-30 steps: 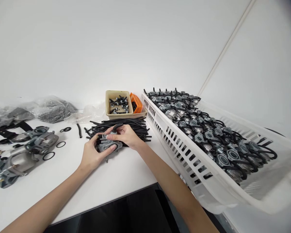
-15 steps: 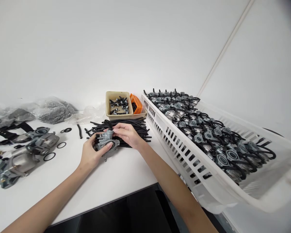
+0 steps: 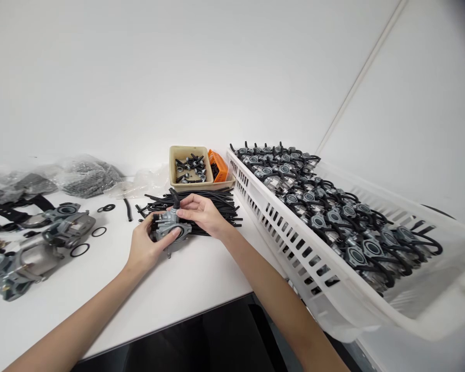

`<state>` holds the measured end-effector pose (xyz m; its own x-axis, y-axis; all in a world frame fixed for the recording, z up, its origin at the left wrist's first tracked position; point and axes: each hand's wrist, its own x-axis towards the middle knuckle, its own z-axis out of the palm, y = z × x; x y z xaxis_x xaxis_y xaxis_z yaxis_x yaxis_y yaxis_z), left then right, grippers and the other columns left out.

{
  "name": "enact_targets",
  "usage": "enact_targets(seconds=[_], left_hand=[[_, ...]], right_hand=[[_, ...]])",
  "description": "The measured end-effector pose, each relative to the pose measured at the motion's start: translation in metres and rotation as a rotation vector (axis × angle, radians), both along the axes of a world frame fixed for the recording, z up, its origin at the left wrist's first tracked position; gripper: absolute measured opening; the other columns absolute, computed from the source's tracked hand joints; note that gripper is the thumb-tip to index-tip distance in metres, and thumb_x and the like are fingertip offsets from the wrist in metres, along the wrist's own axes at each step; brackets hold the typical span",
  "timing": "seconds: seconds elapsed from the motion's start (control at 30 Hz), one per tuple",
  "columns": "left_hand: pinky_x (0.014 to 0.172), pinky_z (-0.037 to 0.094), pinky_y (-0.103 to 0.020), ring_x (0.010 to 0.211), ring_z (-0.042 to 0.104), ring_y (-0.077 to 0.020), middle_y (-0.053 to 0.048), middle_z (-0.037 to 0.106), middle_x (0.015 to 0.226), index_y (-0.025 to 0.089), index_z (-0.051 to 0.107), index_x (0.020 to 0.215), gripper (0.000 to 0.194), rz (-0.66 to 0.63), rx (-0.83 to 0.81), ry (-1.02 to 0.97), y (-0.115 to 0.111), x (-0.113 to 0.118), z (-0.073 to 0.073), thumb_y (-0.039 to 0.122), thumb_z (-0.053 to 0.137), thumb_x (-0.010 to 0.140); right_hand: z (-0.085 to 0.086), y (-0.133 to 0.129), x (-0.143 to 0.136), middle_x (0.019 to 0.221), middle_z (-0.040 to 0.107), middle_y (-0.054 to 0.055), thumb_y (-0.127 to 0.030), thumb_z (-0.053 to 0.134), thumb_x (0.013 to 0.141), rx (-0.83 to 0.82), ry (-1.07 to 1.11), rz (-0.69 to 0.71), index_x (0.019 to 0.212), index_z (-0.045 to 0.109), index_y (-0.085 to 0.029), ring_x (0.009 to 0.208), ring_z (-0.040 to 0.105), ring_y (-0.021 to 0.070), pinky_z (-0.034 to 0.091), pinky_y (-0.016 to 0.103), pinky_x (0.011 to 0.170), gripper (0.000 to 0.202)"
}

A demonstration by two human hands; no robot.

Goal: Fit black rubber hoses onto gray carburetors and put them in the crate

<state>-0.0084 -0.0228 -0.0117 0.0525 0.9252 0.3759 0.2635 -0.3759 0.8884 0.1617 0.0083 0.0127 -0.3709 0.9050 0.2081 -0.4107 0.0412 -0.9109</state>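
A grey metal carburetor [image 3: 183, 230] is held above the white table by my left hand [image 3: 147, 243], whose thumb presses on its round flange. My right hand [image 3: 203, 214] pinches the grey cap at the top of the same carburetor, from its right side. From that cap a black rubber boot [image 3: 174, 198] sticks up, tilted to the left. Right behind the hands lies a pile of black hoses [image 3: 220, 204]. What the fingertips of my left hand touch behind the carburetor is hidden.
On the right, a long white basket [image 3: 294, 253] holds rows of carburetors. Behind the hoses stand a beige bin [image 3: 171, 168] of capped boots and an orange basket [image 3: 221, 168]. Larger carburetors [image 3: 39, 258], black rings [image 3: 79, 250] and plastic bags [image 3: 87, 175] lie left.
The black boot, upright before, now leans to the left. The fingers of my right hand have shifted slightly left and down on the cap; my left hand keeps its hold.
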Motion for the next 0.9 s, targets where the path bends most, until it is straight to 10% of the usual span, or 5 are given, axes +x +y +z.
enact_targets(seconds=[0.43,0.7,0.9], left_hand=[[0.082,0.055,-0.041,0.090,0.068,-0.0293,-0.011,0.072,0.100,0.013,0.060,0.113,0.061,0.031,0.151,0.208,-0.0049,0.0025,-0.0030,0.049,0.075,0.067],[0.077,0.055,-0.039,0.084,0.067,-0.0273,-0.009,0.071,0.092,0.015,0.061,0.102,0.053,0.026,0.154,0.191,-0.0062,0.0051,-0.0027,0.050,0.076,0.065],[0.083,0.054,-0.042,0.092,0.067,-0.0299,-0.011,0.072,0.099,0.014,0.061,0.108,0.057,-0.014,0.070,0.104,-0.0038,0.0030,-0.0039,0.050,0.076,0.067]], right_hand=[[0.0077,-0.0091,-0.0040,0.089,0.072,0.002,-0.029,0.084,0.063,0.164,-0.139,0.037,0.100,0.073,-0.019,0.086,0.065,0.0154,0.053,0.032,0.085,0.039],[0.0101,-0.0095,-0.0045,0.079,0.071,0.003,-0.038,0.086,0.057,0.193,-0.143,-0.007,0.066,0.072,-0.017,0.081,0.063,0.0178,0.050,0.035,0.084,0.026],[0.0101,-0.0070,0.0021,0.083,0.069,0.003,-0.042,0.083,0.064,0.127,-0.100,0.088,0.080,0.073,-0.016,0.081,0.061,0.0166,0.047,0.031,0.081,0.031]])
